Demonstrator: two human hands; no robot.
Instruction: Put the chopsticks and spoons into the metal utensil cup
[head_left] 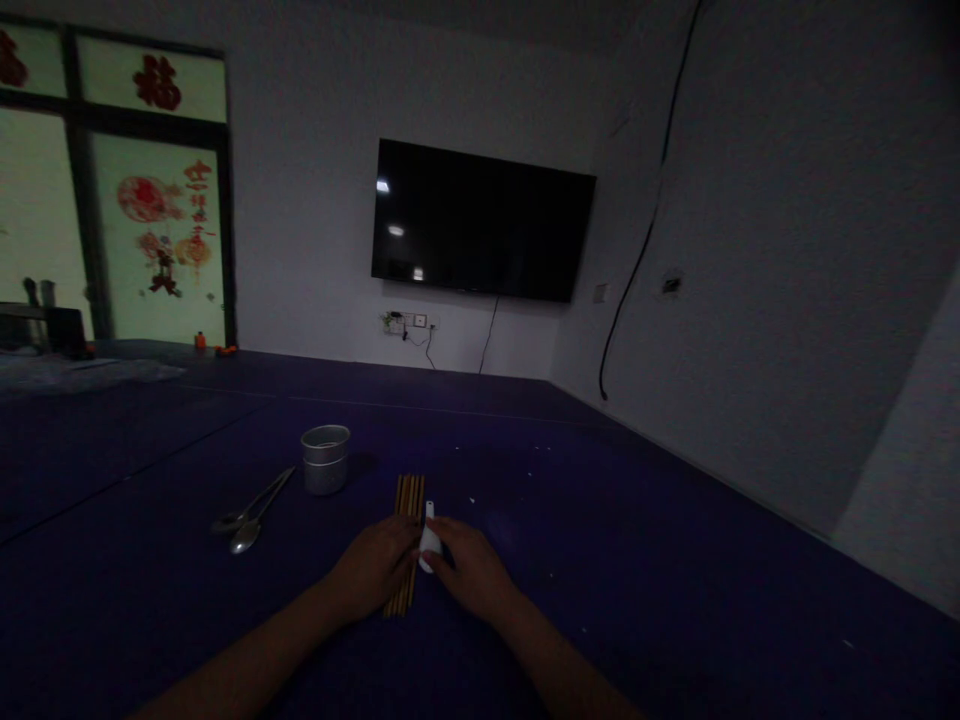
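White spoon [430,548]: on the desk [600,530], just right of the chopsticks [409,493], between the two hands. Handle points away from the person, towards the wall with the screen [484,220]; bowl end is nearest the person. Long axis runs near to far, roughly parallel to the chopsticks, which lie side by side in a flat row, far ends leaning slightly right.

Left hand [379,562]: palm down across the middle of the chopsticks, fingers close together; cannot tell whether it grips or only rests. Right hand [474,568]: narrow, thumb by the bowl and forefinger by the base of the handle, both at the white spoon; cannot tell how firm the contact is.

Cup [326,462]: metal, upright, left of and beyond the chopsticks. Metal spoons [246,538]: two, bowls towards the person, handles slanting far right, ends just beside the cup.
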